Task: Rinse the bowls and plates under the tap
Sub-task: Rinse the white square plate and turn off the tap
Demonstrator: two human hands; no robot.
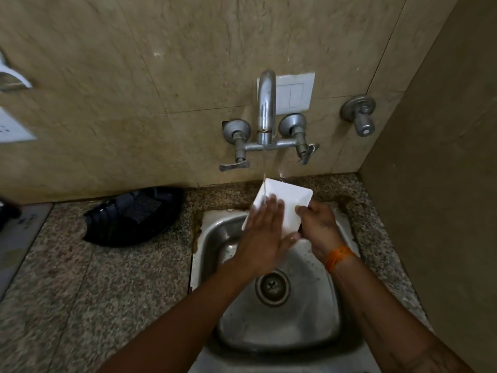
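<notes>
A white square plate (289, 197) is held tilted over the steel sink (317, 305), under a thin stream of water from the wall tap (266, 109). My right hand (318, 228) grips the plate's lower right edge. My left hand (262, 235) lies flat against the plate's inner face with fingers spread, and the water lands at its fingertips. Part of the plate is hidden behind both hands.
Black plates (134, 218) are stacked on the speckled granite counter (107, 292) left of the sink. Two lever handles (234, 166) flank the tap, with a separate valve (361, 117) to the right. A wall stands close on the right. The sink drain (273, 288) is uncovered.
</notes>
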